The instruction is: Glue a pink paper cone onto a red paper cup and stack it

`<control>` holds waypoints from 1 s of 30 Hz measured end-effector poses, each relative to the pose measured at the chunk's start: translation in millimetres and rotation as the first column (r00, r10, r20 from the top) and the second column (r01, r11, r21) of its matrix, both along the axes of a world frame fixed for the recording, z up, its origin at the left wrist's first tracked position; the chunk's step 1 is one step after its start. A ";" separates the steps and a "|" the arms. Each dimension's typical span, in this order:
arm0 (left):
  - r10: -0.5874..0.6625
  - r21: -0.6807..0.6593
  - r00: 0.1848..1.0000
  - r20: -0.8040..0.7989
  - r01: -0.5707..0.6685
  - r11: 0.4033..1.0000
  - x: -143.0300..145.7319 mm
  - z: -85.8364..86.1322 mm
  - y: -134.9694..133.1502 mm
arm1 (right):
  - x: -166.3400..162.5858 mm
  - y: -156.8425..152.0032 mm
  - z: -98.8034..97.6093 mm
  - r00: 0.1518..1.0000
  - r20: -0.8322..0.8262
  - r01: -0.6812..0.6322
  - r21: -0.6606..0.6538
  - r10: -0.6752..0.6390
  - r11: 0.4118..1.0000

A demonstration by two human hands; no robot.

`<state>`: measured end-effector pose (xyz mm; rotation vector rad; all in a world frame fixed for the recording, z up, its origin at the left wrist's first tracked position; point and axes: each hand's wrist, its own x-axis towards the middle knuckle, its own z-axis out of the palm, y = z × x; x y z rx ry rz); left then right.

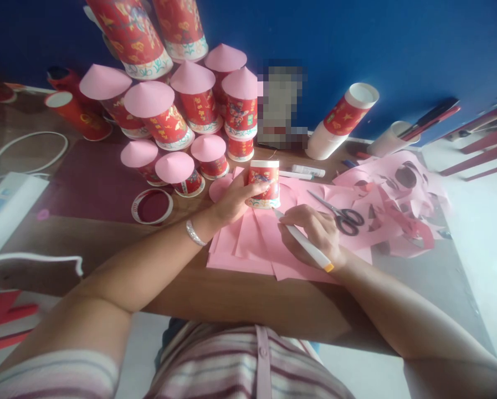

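My left hand [235,199] is wrapped round a red patterned paper cup [264,191], thumb lying across its front. The cup stands on a stack of pink paper sheets [240,260], its white, green-patterned rim downward. In my right hand [314,230] is a slim white pen [308,247] with a yellow end and a grey point. That point is close beside the cup's lower rim; whether it touches the paper I cannot tell. Dark-handled scissors [343,216] lie on the paper right of my right hand.
Several red cups with pink cone roofs [150,100] stand back left, some stacked. A ring-shaped lid [152,206] lies before them. Pink scraps with round holes [406,188] are heaped right. Behind are a leaning cup stack [342,119] and a pen holder [392,138]. A power strip [13,205] sits left.
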<state>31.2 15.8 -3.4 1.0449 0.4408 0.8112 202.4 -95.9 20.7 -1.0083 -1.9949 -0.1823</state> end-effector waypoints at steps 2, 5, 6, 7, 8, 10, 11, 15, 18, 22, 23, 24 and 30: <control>-0.004 -0.003 1.000 0.002 0.004 1.000 0.0 -0.3 0.2 | -0.4 0.1 0.1 1.000 0.000 0.006 -0.001 -0.006 1.000; -0.011 0.001 1.000 0.009 0.011 1.000 -0.2 0.1 0.1 | -0.2 0.2 -0.5 1.000 0.009 0.019 -0.002 -0.019 1.000; -0.011 0.004 1.000 0.012 0.011 1.000 -0.2 0.3 -0.1 | 0.1 0.2 -0.8 1.000 0.013 0.022 -0.004 -0.022 1.000; -0.012 0.004 1.000 0.018 0.012 1.000 -0.3 0.4 -0.3 | 0.3 0.2 -1.0 1.000 0.017 0.023 -0.006 -0.023 1.000; -0.011 0.001 1.000 0.025 0.011 1.000 -0.3 0.5 -0.5 | 0.6 0.2 -1.2 1.000 0.019 0.023 -0.009 -0.023 1.000; -0.012 -0.006 0.999 0.032 0.012 1.000 -0.4 0.4 -0.7 | 0.8 0.2 -1.5 1.000 0.016 0.017 -0.016 -0.017 1.000; -0.011 -0.008 0.999 0.030 0.012 1.000 -0.5 0.3 -0.8 | 0.8 0.1 -1.7 1.000 0.014 0.013 -0.017 -0.013 1.000; -0.021 -0.004 0.999 0.025 0.021 1.000 -0.7 -0.9 -0.3 | -0.1 -0.1 -3.0 1.000 0.002 0.004 -0.028 -0.004 1.000; -0.018 0.005 1.000 0.003 0.018 1.000 -0.8 -1.8 0.2 | -0.5 -0.3 -4.2 1.000 0.000 -0.005 -0.029 0.005 1.000; -0.011 -0.009 0.999 -0.033 0.010 1.000 -0.7 -2.7 0.5 | 0.2 -0.2 -4.9 1.000 -0.008 -0.010 -0.032 0.010 0.999; -0.010 -0.010 0.999 -0.035 0.010 1.000 -0.7 -3.1 0.6 | 0.5 -0.1 -4.8 1.000 -0.009 -0.011 -0.033 0.011 0.999; -0.010 -0.007 0.999 -0.036 0.010 1.000 -0.6 -3.5 0.6 | 0.7 -0.1 -4.7 1.000 -0.007 -0.012 -0.034 0.012 0.999; -0.012 -0.021 1.000 -0.002 0.012 1.000 -0.8 -3.9 0.6 | 1.1 0.9 -3.6 1.000 0.003 0.006 -0.021 -0.006 1.000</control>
